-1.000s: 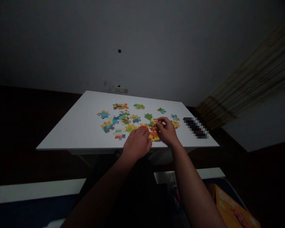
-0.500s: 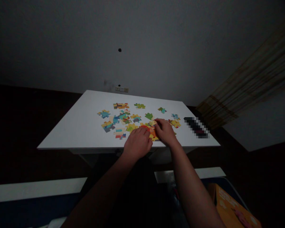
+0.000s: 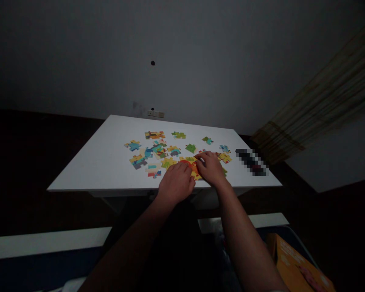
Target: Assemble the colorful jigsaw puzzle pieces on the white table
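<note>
Joined jigsaw puzzle pieces in yellow and orange lie near the front edge of the white table, partly covered by my hands. My left hand rests at their left side, fingers curled over the edge and thumb towards me. On their right side is my right hand, its thumb and forefinger closed at the top edge on a puzzle piece that the fingers mostly hide. Close by are a yellow puzzle piece on the left and a green puzzle piece just beyond.
Several loose puzzle pieces spread to the left, including a grey-and-yellow piece. Others lie farther back, such as a green one. A pixelated dark object is at the table's right. An orange box stands low at right.
The pale yellow piece at my right fingertips has gone down and is now mostly covered by the fingers. My right forefinger reaches slightly farther left. My left hand stays in place.
</note>
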A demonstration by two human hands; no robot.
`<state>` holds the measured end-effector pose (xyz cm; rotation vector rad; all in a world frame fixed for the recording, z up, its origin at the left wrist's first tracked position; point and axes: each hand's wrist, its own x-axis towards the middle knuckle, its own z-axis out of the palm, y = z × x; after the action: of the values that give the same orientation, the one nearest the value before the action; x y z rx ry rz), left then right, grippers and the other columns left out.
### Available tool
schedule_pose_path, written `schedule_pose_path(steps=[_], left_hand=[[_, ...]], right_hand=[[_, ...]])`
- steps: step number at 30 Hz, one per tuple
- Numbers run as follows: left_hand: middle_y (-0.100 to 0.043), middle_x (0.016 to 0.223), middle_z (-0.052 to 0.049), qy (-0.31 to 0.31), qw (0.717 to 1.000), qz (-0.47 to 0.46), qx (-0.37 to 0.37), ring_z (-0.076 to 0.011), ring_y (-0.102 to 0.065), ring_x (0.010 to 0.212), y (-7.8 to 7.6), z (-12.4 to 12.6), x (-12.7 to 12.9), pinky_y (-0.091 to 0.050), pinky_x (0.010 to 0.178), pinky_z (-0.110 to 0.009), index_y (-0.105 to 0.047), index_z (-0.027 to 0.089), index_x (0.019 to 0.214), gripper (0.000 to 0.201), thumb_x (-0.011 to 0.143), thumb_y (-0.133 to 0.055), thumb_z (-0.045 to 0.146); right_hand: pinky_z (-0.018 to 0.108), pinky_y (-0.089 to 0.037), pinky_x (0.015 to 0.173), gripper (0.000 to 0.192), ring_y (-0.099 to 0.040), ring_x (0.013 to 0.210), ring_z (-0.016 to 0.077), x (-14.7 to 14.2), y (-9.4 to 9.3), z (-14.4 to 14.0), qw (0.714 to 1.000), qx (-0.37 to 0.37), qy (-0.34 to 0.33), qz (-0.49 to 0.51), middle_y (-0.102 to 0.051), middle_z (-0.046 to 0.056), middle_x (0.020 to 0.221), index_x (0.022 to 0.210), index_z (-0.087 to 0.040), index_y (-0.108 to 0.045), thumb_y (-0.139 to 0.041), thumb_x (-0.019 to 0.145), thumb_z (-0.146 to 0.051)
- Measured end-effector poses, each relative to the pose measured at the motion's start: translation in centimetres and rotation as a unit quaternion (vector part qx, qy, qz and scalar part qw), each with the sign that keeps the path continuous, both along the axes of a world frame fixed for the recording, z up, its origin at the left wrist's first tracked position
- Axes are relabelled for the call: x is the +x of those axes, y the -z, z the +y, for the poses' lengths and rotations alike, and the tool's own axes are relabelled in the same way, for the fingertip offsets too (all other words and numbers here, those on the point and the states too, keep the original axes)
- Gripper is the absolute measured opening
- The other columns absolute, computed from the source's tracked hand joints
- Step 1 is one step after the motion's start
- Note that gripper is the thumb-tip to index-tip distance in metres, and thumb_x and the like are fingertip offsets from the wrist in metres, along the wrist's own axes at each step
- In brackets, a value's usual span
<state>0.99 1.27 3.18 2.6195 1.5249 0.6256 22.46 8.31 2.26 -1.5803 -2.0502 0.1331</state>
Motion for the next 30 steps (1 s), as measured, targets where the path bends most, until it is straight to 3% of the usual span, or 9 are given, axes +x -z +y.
schedule_pose_path(steps=[3, 5, 8, 12, 15, 18, 21, 24, 30], left_hand=[[-0.087, 0.15, -0.015, 0.003, 1.0, 0.002, -0.01, -0.0347, -0.079, 0.145, 0.1, 0.3, 0.1, -0.063, 0.13, -0.051, -0.088, 0.022, 0.138, 0.032, 0.118, -0.063, 0.026], [-0.087, 0.15, -0.016, 0.002, 1.0, 0.006, -0.023, -0.036, -0.08, 0.145, 0.1, 0.5, 0.1, -0.064, 0.129, -0.052, -0.087, 0.018, 0.139, 0.031, 0.118, -0.066, 0.026], [-0.085, 0.158, -0.017, 0.001, 1.0, 0.016, -0.026, -0.036, -0.078, 0.152, 0.2, 0.6, 0.1, -0.061, 0.134, -0.052, -0.086, 0.017, 0.146, 0.036, 0.119, -0.065, 0.028], [-0.063, 0.193, -0.014, 0.022, 0.999, 0.036, -0.01, -0.038, -0.054, 0.182, 0.7, 0.8, 0.1, -0.045, 0.151, -0.06, -0.071, 0.024, 0.176, 0.055, 0.123, -0.061, 0.036], [-0.053, 0.2, -0.013, 0.038, 0.996, 0.057, -0.051, -0.0399, -0.045, 0.189, 0.9, 1.1, 0.1, -0.036, 0.155, -0.067, -0.062, 0.025, 0.186, 0.064, 0.125, -0.055, 0.043], [-0.058, 0.197, -0.014, 0.038, 0.995, 0.058, -0.078, -0.0408, -0.049, 0.186, 0.7, 1.6, 0.2, -0.034, 0.155, -0.069, -0.063, 0.025, 0.185, 0.065, 0.124, -0.054, 0.046], [-0.072, 0.184, -0.015, 0.028, 0.996, 0.049, -0.063, -0.0417, -0.061, 0.175, -0.1, 2.2, 0.9, -0.037, 0.153, -0.067, -0.074, 0.026, 0.172, 0.057, 0.121, -0.058, 0.046], [-0.081, 0.166, -0.021, 0.017, 0.997, 0.055, -0.048, -0.0428, -0.071, 0.161, -0.7, 2.7, 2.3, -0.04, 0.151, -0.063, -0.08, 0.018, 0.16, 0.053, 0.12, -0.059, 0.047], [-0.044, 0.203, -0.023, 0.029, 0.993, 0.053, -0.099, -0.0436, -0.039, 0.191, 0.0, 3.0, 3.9, -0.03, 0.157, -0.065, -0.053, 0.008, 0.189, 0.077, 0.126, -0.051, 0.052]], right_hand=[[0.048, -0.054, 0.114, 0.023, -0.07, 0.119, 0.0324, 0.3, 0.3, 0.0, 0.985, 0.111, 0.049, 0.123, -0.078, 0.015, 0.123, 0.117, -0.022, -0.08, -0.061, 0.111, -0.031], [0.043, -0.054, 0.097, 0.012, -0.065, 0.097, 0.0281, 0.9, 0.5, -0.2, 0.947, 0.194, 0.123, 0.226, -0.07, 0.005, 0.1, 0.098, -0.027, -0.068, -0.064, 0.103, -0.038], [0.038, -0.044, 0.077, 0.03, -0.048, 0.075, 0.0226, 2.6, 0.7, -1.2, 0.904, 0.237, 0.196, 0.298, -0.045, -0.005, 0.075, 0.081, -0.034, -0.042, -0.065, 0.095, -0.048], [0.038, -0.037, 0.07, 0.048, -0.038, 0.068, 0.0214, 5.9, 0.2, -2.4, 0.909, 0.208, 0.215, 0.29, -0.033, -0.006, 0.066, 0.072, -0.035, -0.03, -0.068, 0.094, -0.056], [0.041, -0.038, 0.07, 0.052, -0.042, 0.069, 0.0249, 8.1, -0.3, -2.6, 0.935, 0.124, 0.214, 0.255, -0.041, -0.003, 0.064, 0.067, -0.036, -0.035, -0.074, 0.096, -0.054], [0.043, -0.041, 0.073, 0.044, -0.051, 0.075, 0.0277, 9.3, -0.3, -2.3, 0.952, 0.029, 0.218, 0.214, -0.051, 0.0, 0.067, 0.069, -0.036, -0.043, -0.068, 0.102, -0.051], [0.042, -0.043, 0.077, 0.04, -0.057, 0.079, 0.0266, 9.2, -0.1, -2.0, 0.956, 0.008, 0.212, 0.205, -0.056, -0.001, 0.071, 0.073, -0.034, -0.048, -0.064, 0.105, -0.051], [0.042, -0.042, 0.079, 0.042, -0.06, 0.081, 0.027, 8.9, 0.1, -2.1, 0.962, -0.006, 0.199, 0.187, -0.06, 0.0, 0.072, 0.075, -0.032, -0.051, -0.066, 0.107, -0.055], [0.047, -0.052, 0.087, 0.035, -0.072, 0.093, 0.0347, 8.8, -0.1, -2.4, 0.967, -0.023, 0.189, 0.169, -0.078, 0.006, 0.089, 0.083, -0.035, -0.064, -0.061, 0.111, -0.057]])
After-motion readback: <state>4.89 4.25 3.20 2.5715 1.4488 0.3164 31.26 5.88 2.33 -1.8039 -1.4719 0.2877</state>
